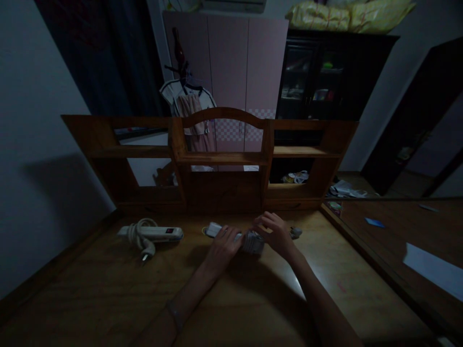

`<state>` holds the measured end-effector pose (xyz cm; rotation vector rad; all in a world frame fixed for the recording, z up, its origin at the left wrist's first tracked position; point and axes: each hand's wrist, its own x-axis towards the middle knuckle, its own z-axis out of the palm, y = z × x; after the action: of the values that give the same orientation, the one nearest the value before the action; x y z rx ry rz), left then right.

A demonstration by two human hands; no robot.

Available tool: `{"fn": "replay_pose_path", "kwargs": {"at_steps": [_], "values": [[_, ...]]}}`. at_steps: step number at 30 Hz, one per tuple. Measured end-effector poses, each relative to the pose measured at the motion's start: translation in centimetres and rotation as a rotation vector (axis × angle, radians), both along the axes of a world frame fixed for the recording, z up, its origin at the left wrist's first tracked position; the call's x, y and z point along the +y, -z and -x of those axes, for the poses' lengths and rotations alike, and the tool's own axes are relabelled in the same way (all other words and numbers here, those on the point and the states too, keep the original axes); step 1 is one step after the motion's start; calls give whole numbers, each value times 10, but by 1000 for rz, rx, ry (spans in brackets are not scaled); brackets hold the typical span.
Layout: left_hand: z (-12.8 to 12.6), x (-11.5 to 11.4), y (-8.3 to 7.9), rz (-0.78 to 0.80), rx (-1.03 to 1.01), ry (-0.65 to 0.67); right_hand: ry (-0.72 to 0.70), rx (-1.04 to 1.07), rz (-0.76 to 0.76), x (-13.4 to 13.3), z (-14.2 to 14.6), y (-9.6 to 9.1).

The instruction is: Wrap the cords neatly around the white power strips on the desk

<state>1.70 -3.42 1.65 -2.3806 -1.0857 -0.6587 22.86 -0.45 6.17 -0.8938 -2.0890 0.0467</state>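
Both my hands rest on a wooden desk [108, 284] near its back edge. My left hand [222, 246] has its fingers curled round a small grey bundle [253, 242] that looks like a coiled cable. My right hand [277, 233] arches over the same bundle with bent fingers touching its top. A white elongated object [213, 229] lies just behind my left hand. Another small pale piece [295, 233] pokes out to the right of my right hand. The dim light hides what the bundle is exactly.
A white power strip [159, 233] with its coiled cord lies on the desk at the left. A wooden shelf unit [220, 159] stands along the desk's back. To the right a second dark surface [398, 236] bears a white sheet [434, 274] and a blue scrap [374, 222].
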Motion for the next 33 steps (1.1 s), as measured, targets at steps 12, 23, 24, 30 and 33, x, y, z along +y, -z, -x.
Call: {"fn": "replay_pose_path", "kwargs": {"at_steps": [12,23,24,30,33], "values": [[-2,-24,-12,-162,-91,318,-236,33,338,4,-26,-17],[0,-24,-5,-92,-371,214,-264,205,468,17,-17,0],[0,-24,-7,-75,-437,174,-234,222,425,17,-16,2],[1,-15,-17,87,-934,56,87,-2,94,14,-7,17],[7,-4,-23,184,-1170,-7,180,-164,37,11,0,19]]}}
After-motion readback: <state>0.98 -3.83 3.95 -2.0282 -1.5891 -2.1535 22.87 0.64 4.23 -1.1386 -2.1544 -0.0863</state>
